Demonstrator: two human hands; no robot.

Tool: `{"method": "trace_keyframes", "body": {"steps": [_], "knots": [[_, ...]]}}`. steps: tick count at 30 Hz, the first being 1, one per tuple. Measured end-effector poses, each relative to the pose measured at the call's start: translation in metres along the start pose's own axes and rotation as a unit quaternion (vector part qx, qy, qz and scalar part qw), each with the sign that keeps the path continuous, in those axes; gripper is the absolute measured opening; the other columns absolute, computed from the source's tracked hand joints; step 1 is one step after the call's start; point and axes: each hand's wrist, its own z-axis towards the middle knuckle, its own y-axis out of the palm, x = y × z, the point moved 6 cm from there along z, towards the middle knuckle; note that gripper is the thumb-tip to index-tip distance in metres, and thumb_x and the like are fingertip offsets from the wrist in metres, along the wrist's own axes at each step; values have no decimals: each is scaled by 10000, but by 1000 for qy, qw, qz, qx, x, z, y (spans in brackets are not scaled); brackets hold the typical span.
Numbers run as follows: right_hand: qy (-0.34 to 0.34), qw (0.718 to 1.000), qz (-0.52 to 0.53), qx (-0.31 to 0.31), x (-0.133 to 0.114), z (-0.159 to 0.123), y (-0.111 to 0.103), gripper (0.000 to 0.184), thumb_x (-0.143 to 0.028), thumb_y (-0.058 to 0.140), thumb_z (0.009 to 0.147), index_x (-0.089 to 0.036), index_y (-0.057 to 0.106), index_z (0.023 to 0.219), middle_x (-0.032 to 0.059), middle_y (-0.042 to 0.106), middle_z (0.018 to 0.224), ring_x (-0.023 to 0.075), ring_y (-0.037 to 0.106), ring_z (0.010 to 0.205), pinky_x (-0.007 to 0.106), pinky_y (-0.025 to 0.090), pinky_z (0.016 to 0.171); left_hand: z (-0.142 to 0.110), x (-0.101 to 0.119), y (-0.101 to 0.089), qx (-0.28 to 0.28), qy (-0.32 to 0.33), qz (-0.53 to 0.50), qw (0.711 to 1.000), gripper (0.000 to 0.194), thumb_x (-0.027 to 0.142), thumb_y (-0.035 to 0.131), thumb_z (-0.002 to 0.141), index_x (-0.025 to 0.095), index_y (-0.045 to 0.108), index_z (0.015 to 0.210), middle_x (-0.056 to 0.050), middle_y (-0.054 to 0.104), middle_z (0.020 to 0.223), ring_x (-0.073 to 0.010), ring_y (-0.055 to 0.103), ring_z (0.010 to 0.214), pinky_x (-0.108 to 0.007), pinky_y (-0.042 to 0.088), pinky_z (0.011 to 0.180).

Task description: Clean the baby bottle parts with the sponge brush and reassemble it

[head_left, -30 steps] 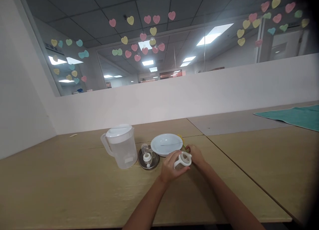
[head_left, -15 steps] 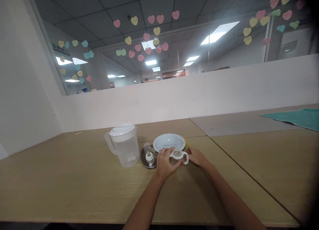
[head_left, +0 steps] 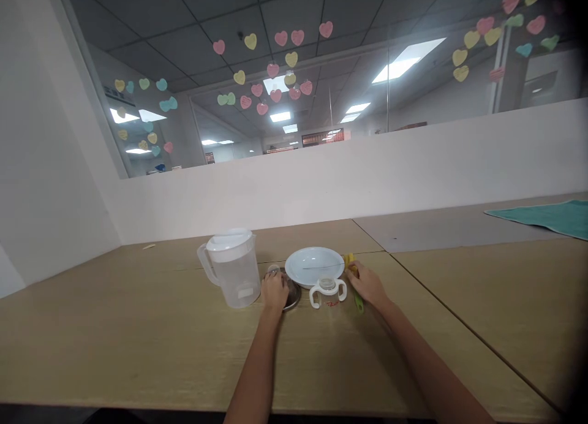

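A clear baby cup with two white handles (head_left: 327, 291) stands free on the wooden table (head_left: 138, 344), between my hands. My left hand (head_left: 274, 291) reaches over a small round metal dish (head_left: 293, 298) that holds small clear and white bottle parts; its fingers curl down out of sight over them. My right hand (head_left: 367, 285) lies closed over the middle of a long yellow-green tool (head_left: 359, 304), whose two ends stick out past the fingers. A white bowl (head_left: 315, 266) sits just behind the cup.
A clear plastic pitcher with a white lid (head_left: 231, 276) stands left of the metal dish. A teal cloth (head_left: 546, 217) lies far right on the adjoining table. A low white wall (head_left: 349, 179) runs behind, with glass and paper hearts above.
Both hands let go of the two-handled cup, which now stands on the table. My left hand moved left to the metal dish, and my right hand went onto the yellow-green tool.
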Motion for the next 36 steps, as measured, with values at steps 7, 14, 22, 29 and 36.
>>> {"method": "trace_keyframes", "body": {"steps": [7,14,22,29,36], "knots": [[-60,997,47,3,-5,1,11,393,-312,384,882,-173,528,1220,110,606,1109,229,574,979,339,425,835,2,-18,13,-72,-50,4,996,172,193,531,797,173,637,932,-89,671,974,-191,616,925,-256,428,760],[-54,998,43,-6,-5,0,10,373,-284,365,898,-155,526,1208,125,593,1136,235,552,1045,355,406,901,1,-16,4,-71,-51,23,996,200,168,495,804,149,661,913,-126,660,977,-240,605,938,-306,437,762],[-52,997,49,8,-3,1,10,348,-244,376,887,-156,536,1183,130,587,1176,237,537,1091,362,405,910,4,-17,-3,-36,-34,29,998,326,29,463,744,201,659,940,-65,671,966,-191,588,938,-276,430,789],[-51,997,49,6,-4,0,9,347,-238,357,895,-146,532,1180,130,590,1159,236,544,1076,363,409,910,3,-9,-3,-29,1,58,998,239,131,465,790,181,686,866,-98,668,961,-236,562,970,-339,413,847],[-87,995,47,1,-8,1,10,386,-261,326,918,-130,541,1211,136,573,1208,229,513,1140,362,379,976,-1,3,4,-61,47,63,995,242,250,463,827,198,696,869,-98,662,1022,-266,490,1101,-422,344,954]]}}
